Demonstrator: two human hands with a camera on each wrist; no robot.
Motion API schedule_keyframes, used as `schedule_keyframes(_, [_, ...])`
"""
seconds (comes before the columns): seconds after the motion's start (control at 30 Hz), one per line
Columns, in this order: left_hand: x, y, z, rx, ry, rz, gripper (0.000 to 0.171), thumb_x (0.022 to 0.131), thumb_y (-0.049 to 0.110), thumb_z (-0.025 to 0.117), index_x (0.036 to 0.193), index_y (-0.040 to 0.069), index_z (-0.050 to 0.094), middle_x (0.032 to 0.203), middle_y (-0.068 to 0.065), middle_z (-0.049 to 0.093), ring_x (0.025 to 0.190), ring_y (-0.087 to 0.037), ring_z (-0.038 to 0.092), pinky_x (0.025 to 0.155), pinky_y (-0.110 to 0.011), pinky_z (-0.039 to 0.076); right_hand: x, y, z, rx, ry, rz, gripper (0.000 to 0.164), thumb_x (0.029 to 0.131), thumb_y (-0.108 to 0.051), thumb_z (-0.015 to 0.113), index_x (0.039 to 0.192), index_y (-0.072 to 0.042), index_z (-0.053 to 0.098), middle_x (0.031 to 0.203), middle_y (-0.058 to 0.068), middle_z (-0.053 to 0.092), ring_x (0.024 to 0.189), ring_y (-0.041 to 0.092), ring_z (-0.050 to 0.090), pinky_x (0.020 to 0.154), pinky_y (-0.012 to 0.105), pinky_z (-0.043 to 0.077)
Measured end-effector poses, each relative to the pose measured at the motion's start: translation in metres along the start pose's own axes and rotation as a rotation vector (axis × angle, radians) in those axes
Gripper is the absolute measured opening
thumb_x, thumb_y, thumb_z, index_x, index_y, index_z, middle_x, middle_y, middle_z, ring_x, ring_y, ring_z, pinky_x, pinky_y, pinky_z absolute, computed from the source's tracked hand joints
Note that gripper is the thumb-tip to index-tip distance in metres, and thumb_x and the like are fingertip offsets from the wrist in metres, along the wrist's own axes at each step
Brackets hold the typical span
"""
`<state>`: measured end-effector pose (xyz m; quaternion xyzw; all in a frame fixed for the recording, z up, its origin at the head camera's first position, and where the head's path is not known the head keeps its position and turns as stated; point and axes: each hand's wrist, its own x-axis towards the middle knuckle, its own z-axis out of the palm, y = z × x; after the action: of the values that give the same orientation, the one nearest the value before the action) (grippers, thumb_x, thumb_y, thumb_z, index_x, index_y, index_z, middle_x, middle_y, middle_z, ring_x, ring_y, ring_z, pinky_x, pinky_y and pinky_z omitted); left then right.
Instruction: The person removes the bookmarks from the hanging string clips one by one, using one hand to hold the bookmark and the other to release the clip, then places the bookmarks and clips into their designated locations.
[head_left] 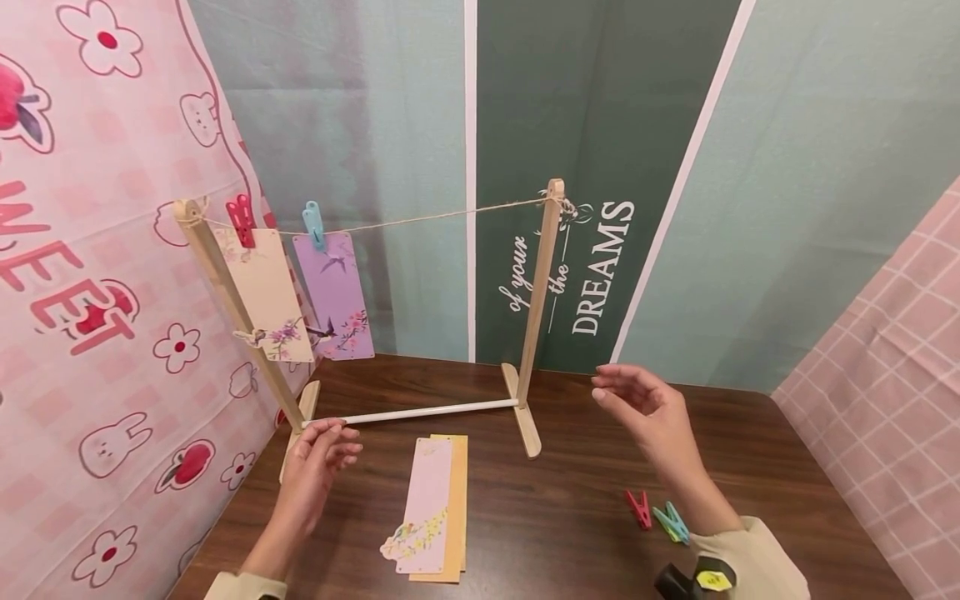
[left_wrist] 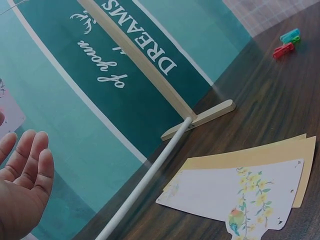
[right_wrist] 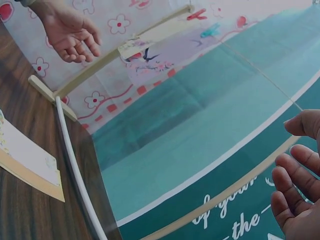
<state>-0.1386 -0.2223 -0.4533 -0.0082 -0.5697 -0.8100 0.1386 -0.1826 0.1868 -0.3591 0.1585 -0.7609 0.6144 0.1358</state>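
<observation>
My left hand, fingers loosely bent and holding nothing, is in front of the left foot of a wooden stand, overlapping its white bottom rod in the head view. My right hand is raised to the right of the stand, thumb and fingers apart and nothing between them. From the twine hang a cream card under a red clothespin and a purple card under a blue clothespin. A pale pink floral card lies over yellowish cards on the table.
On the dark wooden table, loose red and teal clothespins lie below my right hand, with a bit of green beside them. Behind stands a green printed backdrop; pink patterned cloth rises on the left.
</observation>
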Motion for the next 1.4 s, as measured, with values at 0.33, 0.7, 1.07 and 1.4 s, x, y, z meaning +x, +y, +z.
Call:
schedule_keyframes(0.33, [0.005, 0.003, -0.002, -0.059, 0.016, 0.021, 0.01, 0.103, 0.013, 0.048, 0.107, 0.006, 0.053, 0.09, -0.005, 0.067, 0.077, -0.014, 0.067, 0.068, -0.024, 0.055, 0.015, -0.014, 0.009, -0.004, -0.041, -0.052, 0.028, 0.089, -0.007, 0.07, 0.115, 0.001, 0.062, 0.104, 0.009, 0.067, 0.095, 0.018, 0.063, 0.082, 0.022, 0.052])
schedule_keyframes(0.7, [0.013, 0.008, -0.003, -0.095, 0.024, 0.016, 0.01, 0.103, 0.014, 0.049, 0.103, 0.009, 0.058, 0.09, -0.005, 0.067, 0.077, -0.014, 0.067, 0.068, -0.024, 0.055, 0.028, -0.024, 0.025, 0.028, -0.111, -0.119, 0.028, 0.089, -0.004, 0.07, 0.115, 0.001, 0.062, 0.102, 0.008, 0.067, 0.095, 0.019, 0.063, 0.083, 0.023, 0.052])
schedule_keyframes(1.07, [0.024, 0.009, -0.008, -0.186, 0.005, 0.048, 0.016, 0.104, 0.009, 0.046, 0.099, 0.008, 0.061, 0.09, -0.007, 0.069, 0.077, -0.015, 0.067, 0.067, -0.024, 0.055, 0.047, -0.033, 0.041, 0.071, -0.191, -0.191, 0.026, 0.087, -0.002, 0.071, 0.112, 0.001, 0.064, 0.101, 0.01, 0.067, 0.092, 0.021, 0.064, 0.077, 0.026, 0.054])
schedule_keyframes(1.4, [0.032, 0.013, -0.01, -0.174, 0.012, 0.034, 0.015, 0.103, 0.011, 0.047, 0.1, 0.007, 0.061, 0.09, -0.006, 0.068, 0.078, -0.015, 0.067, 0.067, -0.023, 0.055, 0.058, -0.042, 0.053, 0.117, -0.175, -0.238, 0.026, 0.087, 0.001, 0.07, 0.112, 0.003, 0.064, 0.102, 0.015, 0.066, 0.091, 0.022, 0.063, 0.076, 0.026, 0.053])
